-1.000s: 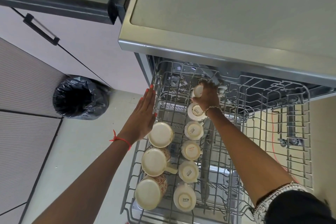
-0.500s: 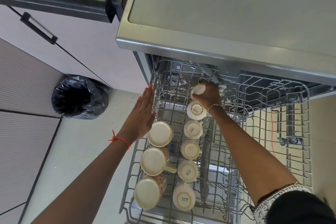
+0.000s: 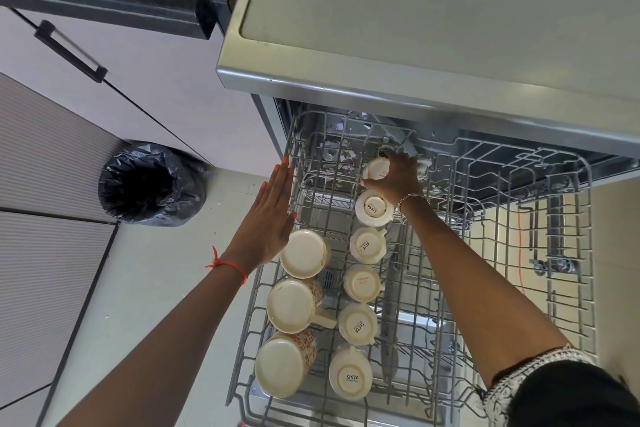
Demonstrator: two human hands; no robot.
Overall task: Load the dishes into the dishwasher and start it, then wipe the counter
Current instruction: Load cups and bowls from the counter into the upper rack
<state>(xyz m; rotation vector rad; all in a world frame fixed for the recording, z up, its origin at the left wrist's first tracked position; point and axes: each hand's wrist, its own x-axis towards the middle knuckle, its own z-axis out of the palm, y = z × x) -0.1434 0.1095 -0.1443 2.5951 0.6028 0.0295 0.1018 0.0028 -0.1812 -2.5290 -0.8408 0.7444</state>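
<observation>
- The wire rack is pulled out of the dishwasher, under the edge of a pale grey-green worktop.
- A small cream cup is gripped by the right hand at the far end of the rack's middle row. The fingers are curled down over it, and the cup is tipped on its side with its base facing left.
- The left hand is held flat along the rack's left rim, with straight fingers pressed together and nothing in them (orange nail polish is on show). Actual contact with the wire can't be told for sure.
- Five more cream cups are lined up base-up in that same middle row, near side of the gripped one.
- "SISTA" can be read on the second cup, the fifth cup and the nearest cup.
- Only "SIST" can be made out on the third cup. The faint reddish print on the fourth cup is too washed out to read.
- Smaller lettering sits under the logo on the nearest cup, but it's too tiny to read.
- Three bigger mugs are parked upside down in the left row: a far mug, a middle mug and a near mug. A red pattern is seen on their sides, and no writing is visible on their bases.
- A red string is tied round the left wrist and a chain bracelet is worn on the right.
- On the floor to the left, a bin lined with a black bag is set against the cabinets.
</observation>
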